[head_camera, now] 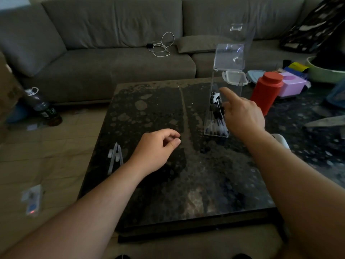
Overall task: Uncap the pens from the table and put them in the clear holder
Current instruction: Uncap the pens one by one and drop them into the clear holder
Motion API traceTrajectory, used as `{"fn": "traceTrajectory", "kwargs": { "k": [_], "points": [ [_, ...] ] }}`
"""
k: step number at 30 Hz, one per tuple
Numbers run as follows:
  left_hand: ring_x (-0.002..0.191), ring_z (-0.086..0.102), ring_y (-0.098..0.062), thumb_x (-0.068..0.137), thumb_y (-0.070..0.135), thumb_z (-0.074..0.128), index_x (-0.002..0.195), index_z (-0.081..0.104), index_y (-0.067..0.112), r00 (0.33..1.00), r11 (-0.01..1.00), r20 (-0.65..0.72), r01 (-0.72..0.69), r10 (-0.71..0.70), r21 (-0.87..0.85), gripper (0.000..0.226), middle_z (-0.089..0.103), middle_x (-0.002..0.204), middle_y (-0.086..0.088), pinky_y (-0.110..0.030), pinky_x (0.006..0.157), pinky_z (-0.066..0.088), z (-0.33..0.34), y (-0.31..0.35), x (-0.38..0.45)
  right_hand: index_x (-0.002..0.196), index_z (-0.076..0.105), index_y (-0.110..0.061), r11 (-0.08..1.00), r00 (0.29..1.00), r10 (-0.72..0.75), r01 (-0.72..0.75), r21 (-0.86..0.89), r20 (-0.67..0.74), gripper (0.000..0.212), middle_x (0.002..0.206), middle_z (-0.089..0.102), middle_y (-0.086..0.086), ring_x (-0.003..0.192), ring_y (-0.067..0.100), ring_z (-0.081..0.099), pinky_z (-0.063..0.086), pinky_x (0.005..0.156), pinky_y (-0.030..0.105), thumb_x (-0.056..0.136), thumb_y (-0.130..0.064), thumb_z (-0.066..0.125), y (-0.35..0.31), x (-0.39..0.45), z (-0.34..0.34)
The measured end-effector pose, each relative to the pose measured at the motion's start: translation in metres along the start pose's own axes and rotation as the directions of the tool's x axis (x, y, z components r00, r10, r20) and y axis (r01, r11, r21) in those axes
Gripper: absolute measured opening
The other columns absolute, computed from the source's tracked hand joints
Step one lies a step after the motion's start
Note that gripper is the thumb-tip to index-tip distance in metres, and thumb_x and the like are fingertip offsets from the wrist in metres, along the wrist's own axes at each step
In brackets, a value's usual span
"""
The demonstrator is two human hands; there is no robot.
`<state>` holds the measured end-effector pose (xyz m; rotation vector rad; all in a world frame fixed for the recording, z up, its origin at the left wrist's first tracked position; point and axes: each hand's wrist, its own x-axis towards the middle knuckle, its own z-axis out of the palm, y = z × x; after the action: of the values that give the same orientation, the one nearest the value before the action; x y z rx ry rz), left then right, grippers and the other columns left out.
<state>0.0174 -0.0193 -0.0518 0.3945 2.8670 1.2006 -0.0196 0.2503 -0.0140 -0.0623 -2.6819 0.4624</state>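
Observation:
A tall clear holder [226, 58] stands on the dark table [186, 184] at the right, with several pens [216, 126] lying in its bottom. My right hand [242, 114] hovers beside the holder's near side, index finger stretched toward it, holding nothing. My left hand [156, 148] rests over the table's middle, fingers loosely curled, thumb near the forefinger, nothing visible in it. At the table's left edge lie two white pens [115, 158] crossed over each other, apart from both hands.
A red bottle [267, 90], a pink box [293, 86] and plastic containers [235, 77] crowd the table's far right. A grey sofa [112, 53] with a white cable [162, 44] runs behind. A dark bottle [43, 107] stands on the floor at left.

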Motion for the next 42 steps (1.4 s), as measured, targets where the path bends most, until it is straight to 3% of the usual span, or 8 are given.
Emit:
{"fn": "traceTrajectory", "kwargs": {
  "k": [5,11,16,20,24,35,38,42],
  "points": [
    [0.094,0.064,0.006,0.104,0.038,0.065,0.124,0.074,0.035,1.000,1.000,0.011,0.003,-0.003,0.013,0.022,0.071,0.101,0.022,-0.011,0.074,0.043,-0.002,0.001,-0.001,0.151,0.048,-0.041,1.000,1.000,0.005,-0.004,-0.027,0.012,0.051,0.117,0.065,0.005,0.087,0.022,0.056,0.050,0.061,0.036,0.105,-0.017,0.047,0.000,0.001,0.001],
    [0.091,0.059,0.011,0.105,0.037,0.063,0.121,0.074,0.038,1.000,0.997,0.005,0.013,-0.014,0.071,0.020,0.067,0.102,0.025,-0.010,0.072,0.040,-0.011,-0.003,-0.004,0.152,0.041,-0.038,0.996,0.994,0.083,-0.081,-0.032,0.065,0.060,0.140,0.050,0.005,0.112,0.032,0.060,0.058,0.079,0.049,0.098,-0.016,0.055,-0.010,-0.003,0.003],
    [0.101,0.057,0.001,0.107,0.026,0.060,0.121,0.075,0.037,0.990,0.982,-0.114,0.099,-0.081,0.162,0.024,0.064,0.119,0.018,-0.020,0.086,0.044,-0.035,-0.028,0.000,0.147,0.045,-0.033,0.993,0.990,-0.116,0.114,-0.034,-0.075,0.055,0.133,0.049,0.008,0.115,0.030,0.055,0.048,0.094,0.054,0.095,-0.023,0.059,-0.045,-0.017,-0.001],
    [0.112,0.063,-0.020,0.106,0.019,0.056,0.108,0.077,0.040,0.963,0.927,-0.181,0.246,-0.200,0.284,0.030,0.066,0.122,0.005,-0.035,0.093,0.051,-0.061,-0.067,0.001,0.143,0.055,-0.031,0.954,0.954,-0.291,0.285,0.088,0.067,0.049,0.125,0.056,0.003,0.111,0.029,0.060,0.049,0.091,0.053,0.094,-0.025,0.054,-0.092,-0.041,0.020],
    [0.102,0.066,-0.017,0.104,0.018,0.059,0.112,0.077,0.037,0.937,0.891,-0.152,0.346,-0.314,0.293,0.028,0.070,0.115,0.007,-0.035,0.086,0.055,-0.079,-0.090,-0.007,0.134,0.062,-0.035,0.919,0.890,-0.395,0.377,0.118,0.230,0.043,0.120,0.060,0.000,0.110,0.031,0.062,0.047,0.088,0.049,0.092,-0.028,0.053,-0.122,-0.062,0.046],
    [0.090,0.068,-0.005,0.095,0.001,0.058,0.100,0.074,0.038,0.934,0.896,-0.122,0.357,-0.336,0.263,0.040,0.072,0.092,0.017,-0.026,0.076,0.053,-0.068,-0.099,-0.006,0.136,0.058,-0.039,0.897,0.806,-0.437,0.423,0.127,0.399,0.037,0.121,0.060,-0.006,0.111,0.023,0.061,0.041,0.090,0.048,0.101,-0.034,0.048,-0.146,-0.081,0.069],
    [0.087,0.070,0.000,0.096,0.001,0.057,0.096,0.076,0.040,0.958,0.929,-0.080,0.286,-0.275,0.234,0.043,0.075,0.091,0.017,-0.027,0.085,0.059,-0.059,-0.092,-0.005,0.134,0.058,-0.040,0.898,0.773,-0.427,0.423,0.120,0.470,0.035,0.117,0.058,-0.006,0.112,0.024,0.059,0.039,0.089,0.047,0.100,-0.035,0.049,-0.149,-0.084,0.074],
    [0.090,0.070,-0.001,0.099,0.003,0.055,0.105,0.080,0.039,0.974,0.943,-0.057,0.225,-0.218,0.246,0.044,0.077,0.096,0.018,-0.020,0.073,0.057,-0.054,-0.083,-0.008,0.137,0.057,-0.038,0.907,0.705,-0.383,0.409,0.098,0.597,0.038,0.126,0.052,0.003,0.122,0.030,0.051,0.046,0.095,0.048,0.101,-0.045,0.054,-0.150,-0.086,0.084]
  ]
}}
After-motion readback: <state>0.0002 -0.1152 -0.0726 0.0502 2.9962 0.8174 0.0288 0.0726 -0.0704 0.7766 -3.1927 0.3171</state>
